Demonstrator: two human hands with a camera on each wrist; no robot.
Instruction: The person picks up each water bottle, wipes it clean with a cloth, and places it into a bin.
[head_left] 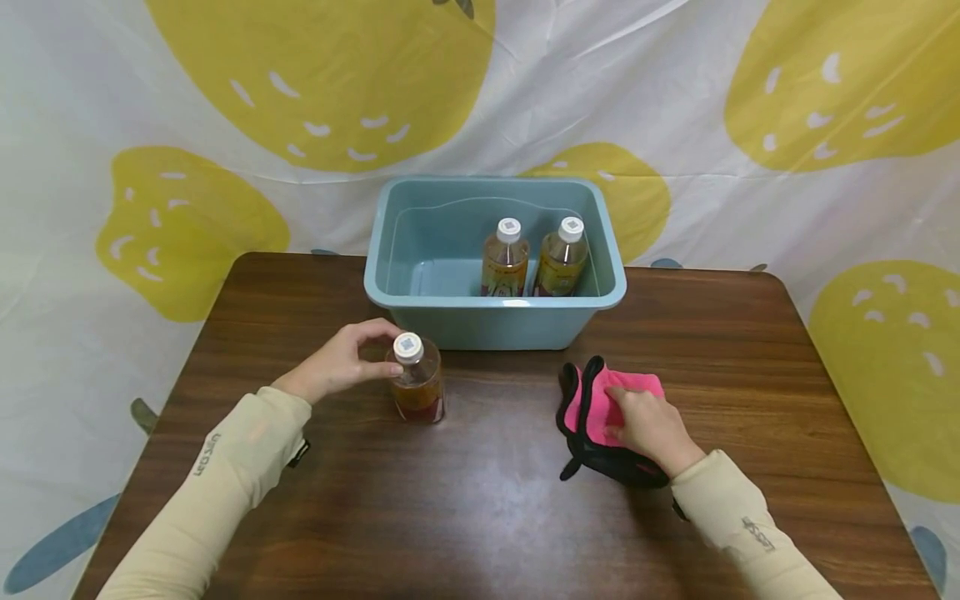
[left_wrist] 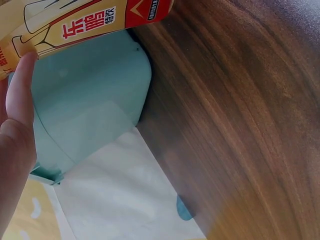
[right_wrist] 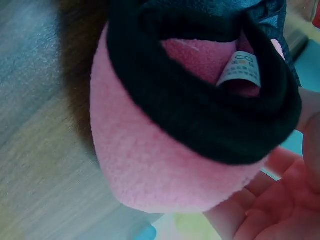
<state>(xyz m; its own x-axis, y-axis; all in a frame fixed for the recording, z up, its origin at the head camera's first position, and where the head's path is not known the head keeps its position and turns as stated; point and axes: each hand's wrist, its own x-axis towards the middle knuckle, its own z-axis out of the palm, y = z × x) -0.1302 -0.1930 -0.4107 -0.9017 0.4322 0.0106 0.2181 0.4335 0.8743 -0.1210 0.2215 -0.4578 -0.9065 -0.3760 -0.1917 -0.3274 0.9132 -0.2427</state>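
Observation:
On the left of the table, my left hand [head_left: 339, 364] holds a white-capped bottle of brown drink [head_left: 422, 385] near its neck, thumb and fingers around it. In the left wrist view a finger lies against the bottle's yellow and red label [left_wrist: 90, 25]. To the right, my right hand [head_left: 654, 427] grips a folded pink cloth with black edging [head_left: 607, 408] just above or on the table. Close up, the right wrist view shows the cloth's fuzzy pink side [right_wrist: 150, 150], its thick black border and a small white tag [right_wrist: 242, 70].
A blue-green plastic bin [head_left: 487, 325] stands at the back of the brown wooden table [head_left: 480, 517]. Inside its right half are two similar bottles, one on the left [head_left: 506, 262] and one on the right [head_left: 561, 262]. A white curtain with yellow fruit [head_left: 525, 83] hangs behind.

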